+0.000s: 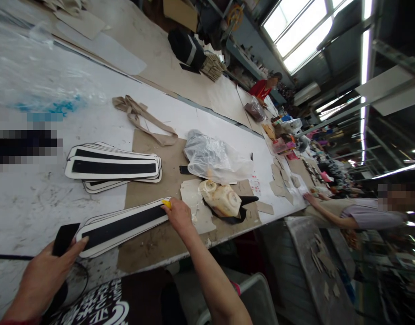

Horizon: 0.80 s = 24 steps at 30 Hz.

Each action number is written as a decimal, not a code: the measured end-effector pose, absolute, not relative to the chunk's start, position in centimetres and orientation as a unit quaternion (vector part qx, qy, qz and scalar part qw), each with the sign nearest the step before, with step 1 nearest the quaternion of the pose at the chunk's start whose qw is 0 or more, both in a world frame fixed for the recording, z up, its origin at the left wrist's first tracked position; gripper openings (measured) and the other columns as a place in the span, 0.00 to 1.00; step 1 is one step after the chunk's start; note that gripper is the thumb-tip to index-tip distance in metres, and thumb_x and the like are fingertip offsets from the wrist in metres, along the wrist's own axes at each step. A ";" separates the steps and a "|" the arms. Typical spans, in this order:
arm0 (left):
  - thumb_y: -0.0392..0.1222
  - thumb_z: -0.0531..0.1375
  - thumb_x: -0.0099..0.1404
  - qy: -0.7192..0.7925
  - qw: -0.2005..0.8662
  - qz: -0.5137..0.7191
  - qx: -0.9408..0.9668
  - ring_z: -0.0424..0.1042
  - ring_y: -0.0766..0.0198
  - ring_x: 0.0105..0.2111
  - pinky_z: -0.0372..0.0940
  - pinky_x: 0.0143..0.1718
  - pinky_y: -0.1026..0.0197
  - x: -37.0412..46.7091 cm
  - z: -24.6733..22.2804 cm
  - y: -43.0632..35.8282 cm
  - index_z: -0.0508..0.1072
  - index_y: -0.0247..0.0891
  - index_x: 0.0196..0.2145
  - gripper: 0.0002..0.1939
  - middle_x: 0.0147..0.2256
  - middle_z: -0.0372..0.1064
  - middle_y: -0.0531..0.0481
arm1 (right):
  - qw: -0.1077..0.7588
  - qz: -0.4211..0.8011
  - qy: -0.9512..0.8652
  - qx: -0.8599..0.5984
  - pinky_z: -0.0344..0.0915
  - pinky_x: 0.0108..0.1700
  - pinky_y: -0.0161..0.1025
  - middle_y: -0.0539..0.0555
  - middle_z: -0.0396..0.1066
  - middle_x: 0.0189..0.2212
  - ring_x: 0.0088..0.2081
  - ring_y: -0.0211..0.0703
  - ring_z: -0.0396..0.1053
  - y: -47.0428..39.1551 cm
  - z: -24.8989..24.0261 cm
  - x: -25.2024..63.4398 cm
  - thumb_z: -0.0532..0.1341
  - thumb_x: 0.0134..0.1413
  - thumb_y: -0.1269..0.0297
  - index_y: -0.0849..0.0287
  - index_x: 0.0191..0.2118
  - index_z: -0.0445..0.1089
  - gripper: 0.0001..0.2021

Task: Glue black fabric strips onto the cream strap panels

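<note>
In front of me lies a small pile of long white panels with rounded ends; the top panel [126, 225] carries a black strip along its middle. My left hand [53, 268] is closed around a black flat piece [66, 238], its thumb resting on the near left end of the strip. At the other end, my right hand [179, 215] is closed, with a small yellow object [166, 203] at its fingertips against the strip's end. What the yellow object is, I cannot make out. Beyond sits a second stack of similar panels [114, 167] with black strips.
A glue-stained plastic container [224, 200] stands right of my right hand, on brown board [143, 253]. Behind it are a clear plastic bag [217, 155] and a beige fabric strap [149, 122]. Plastic sheeting [34, 67] covers the far left. Another person [349, 214] stands along the table at right.
</note>
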State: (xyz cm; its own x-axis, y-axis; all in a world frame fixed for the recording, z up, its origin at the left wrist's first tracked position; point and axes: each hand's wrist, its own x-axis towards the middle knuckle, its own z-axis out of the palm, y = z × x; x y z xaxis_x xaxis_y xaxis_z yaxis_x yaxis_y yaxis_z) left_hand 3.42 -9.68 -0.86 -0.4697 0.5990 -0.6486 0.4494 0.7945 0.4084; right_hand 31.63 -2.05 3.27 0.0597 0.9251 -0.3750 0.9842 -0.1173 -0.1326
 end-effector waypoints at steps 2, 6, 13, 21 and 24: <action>0.62 0.59 0.47 0.851 0.412 0.111 0.306 0.69 0.53 0.26 0.60 0.27 0.59 3.8 -0.2 -9.6 0.69 0.42 0.29 0.21 0.16 0.66 0.55 | 0.075 -0.195 0.663 0.719 0.62 0.38 0.38 0.57 0.72 0.37 0.40 0.47 0.70 -2.0 2.9 31.8 0.59 0.57 0.54 0.56 0.41 0.68 0.12; 0.58 0.59 0.47 0.830 0.418 0.169 0.329 0.69 0.53 0.28 0.60 0.30 0.58 4.4 1.0 -9.5 0.69 0.39 0.28 0.19 0.19 0.69 0.51 | 0.073 -0.198 0.673 0.709 0.61 0.38 0.37 0.58 0.73 0.38 0.41 0.48 0.70 -2.0 2.6 31.9 0.59 0.57 0.56 0.58 0.40 0.68 0.11; 0.60 0.57 0.47 0.827 0.412 0.196 0.328 0.69 0.55 0.28 0.61 0.31 0.59 4.4 0.7 -9.9 0.68 0.39 0.27 0.21 0.23 0.70 0.49 | 0.083 -0.207 0.677 0.701 0.59 0.36 0.35 0.57 0.74 0.37 0.40 0.45 0.71 -1.6 2.3 32.0 0.59 0.58 0.57 0.58 0.39 0.68 0.10; 0.60 0.57 0.46 0.816 0.414 0.211 0.344 0.68 0.56 0.27 0.61 0.30 0.59 4.2 0.8 -9.9 0.68 0.39 0.26 0.20 0.22 0.69 0.50 | 0.076 -0.210 0.675 0.703 0.57 0.35 0.35 0.56 0.74 0.36 0.39 0.45 0.71 -1.6 2.2 32.1 0.59 0.57 0.58 0.58 0.39 0.68 0.09; 0.59 0.58 0.47 0.813 0.413 0.215 0.349 0.68 0.57 0.27 0.61 0.29 0.59 4.1 0.6 -10.0 0.68 0.39 0.25 0.19 0.22 0.69 0.50 | 0.074 -0.210 0.677 0.701 0.57 0.35 0.36 0.57 0.74 0.37 0.39 0.46 0.71 -1.6 2.1 32.1 0.59 0.57 0.58 0.58 0.39 0.68 0.09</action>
State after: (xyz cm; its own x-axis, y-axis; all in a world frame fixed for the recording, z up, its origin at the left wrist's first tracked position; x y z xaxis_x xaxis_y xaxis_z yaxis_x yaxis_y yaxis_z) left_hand 4.11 -9.95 0.61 -0.4153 0.7452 -0.5217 0.3904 0.6640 0.6377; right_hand 32.05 -1.59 2.11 -0.0055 0.9187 -0.3949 0.9811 -0.0715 -0.1799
